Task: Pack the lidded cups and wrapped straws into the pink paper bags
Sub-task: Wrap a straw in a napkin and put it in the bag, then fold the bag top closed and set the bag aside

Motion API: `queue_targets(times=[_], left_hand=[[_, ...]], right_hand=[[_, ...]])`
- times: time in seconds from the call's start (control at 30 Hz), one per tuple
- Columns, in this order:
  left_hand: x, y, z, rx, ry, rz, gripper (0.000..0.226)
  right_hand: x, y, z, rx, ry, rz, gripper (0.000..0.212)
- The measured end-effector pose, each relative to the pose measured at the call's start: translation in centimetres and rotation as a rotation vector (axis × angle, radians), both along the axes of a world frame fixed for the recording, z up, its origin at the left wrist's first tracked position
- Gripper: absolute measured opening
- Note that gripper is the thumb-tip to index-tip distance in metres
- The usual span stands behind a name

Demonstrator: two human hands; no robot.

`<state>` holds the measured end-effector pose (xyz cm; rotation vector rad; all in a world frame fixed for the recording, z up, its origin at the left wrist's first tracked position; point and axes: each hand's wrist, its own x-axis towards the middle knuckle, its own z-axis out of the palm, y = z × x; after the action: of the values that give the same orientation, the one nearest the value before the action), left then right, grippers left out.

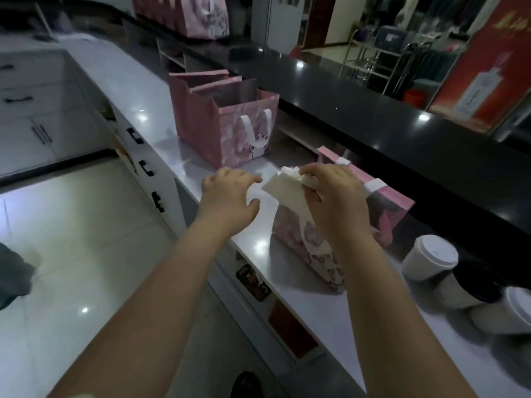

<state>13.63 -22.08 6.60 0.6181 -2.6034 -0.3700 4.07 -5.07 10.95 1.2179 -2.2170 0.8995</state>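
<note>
A pink paper bag (385, 208) with white handles stands on the white counter (161, 90) right in front of me. My right hand (333, 196) grips a flat white piece (280, 183), with crumpled white paper at its top, just above the bag's near edge. My left hand (230, 193) hovers to the left of it, fingers relaxed and spread, holding nothing. Several open pink bags (227, 124) stand in a row farther along the counter. White lidded cups (431, 257) sit at the right, one of them (514, 314) near the frame edge.
A raised black bar top (373, 110) runs along the far side of the counter. More pink bags (201, 15) stand on it at the back. White drawers with black handles (146, 168) line the counter front. Tiled floor (80, 248) lies to the left.
</note>
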Motion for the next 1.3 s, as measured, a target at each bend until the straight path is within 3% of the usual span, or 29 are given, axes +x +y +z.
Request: queue_targets(times=[0.23, 0.4, 0.6, 0.77, 0.93, 1.03, 1.13, 1.3], left_hand=[[-10.0, -1.8, 4.3, 0.008, 0.202, -0.186, 0.024], [-15.6, -1.1, 2.9, 0.291, 0.055, -0.483, 0.020], [-20.9, -0.8, 1.4, 0.190, -0.093, -0.714, 0.019], [-22.6, -1.7, 0.6, 0.270, -0.066, -0.854, 0.060], [-24.2, -2.5, 0.2, 0.312, -0.281, -0.937, 0.097], [-24.5, -2.8, 0.0, 0.324, -0.292, -0.968, 0.104], [-24.6, -3.3, -0.2, 0.335, -0.267, -1.022, 0.105], [-24.3, -3.8, -0.6, 0.354, -0.195, -1.056, 0.097]], right_hand=[[-7.8, 0.4, 4.1, -0.112, 0.077, -0.105, 0.024], [-10.7, 2.5, 2.8, -0.037, -0.057, -0.191, 0.025], [-11.9, 3.5, 1.3, 0.044, -0.225, -0.266, 0.024], [-11.8, 3.0, 0.7, 0.086, -0.292, -0.325, 0.028], [-12.2, 1.9, 0.4, 0.251, -0.426, -0.380, 0.025], [-12.6, 1.1, -0.3, 0.382, -0.446, -0.454, 0.024], [-12.7, 0.2, -0.9, 0.441, -0.334, -0.495, 0.026], [-12.5, -0.5, -2.4, 0.508, -0.358, -0.511, 0.040]])
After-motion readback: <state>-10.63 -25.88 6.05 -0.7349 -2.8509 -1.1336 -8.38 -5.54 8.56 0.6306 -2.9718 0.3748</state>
